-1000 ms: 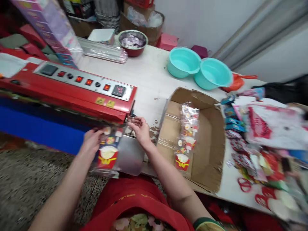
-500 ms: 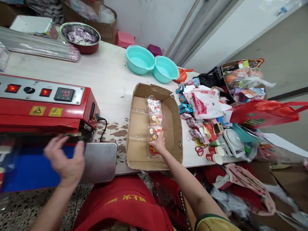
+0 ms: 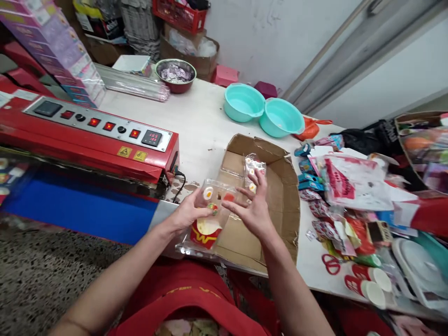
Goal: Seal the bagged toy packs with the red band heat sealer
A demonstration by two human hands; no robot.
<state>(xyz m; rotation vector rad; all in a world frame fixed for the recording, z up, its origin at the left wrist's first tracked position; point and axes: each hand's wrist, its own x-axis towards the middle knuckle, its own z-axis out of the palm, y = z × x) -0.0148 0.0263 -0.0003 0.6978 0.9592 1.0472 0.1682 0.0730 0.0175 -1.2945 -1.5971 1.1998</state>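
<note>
Now | packet (image 3: 206, 227) lifted out, over the carton's (image 3: 291, 200) near-left edge | left hand (image 3: 185, 214) pinching it; right hand (image 3: 255, 212) spread, contact unclear | so 1 packet in hand, more inside

Glossy clear plastic on the near packet (image 3: 206, 227), catching the light! To its right, matt brown cardboard, rough-edged, in the box (image 3: 243, 238). Over left, the sealing machine (image 3: 87, 147): glossy red metal-looking casing above a smooth blue belt (image 3: 87, 210). Far side, smooth plastic basins (image 3: 241, 115); nearest, a matt red cloth apron (image 3: 175, 282).
</note>
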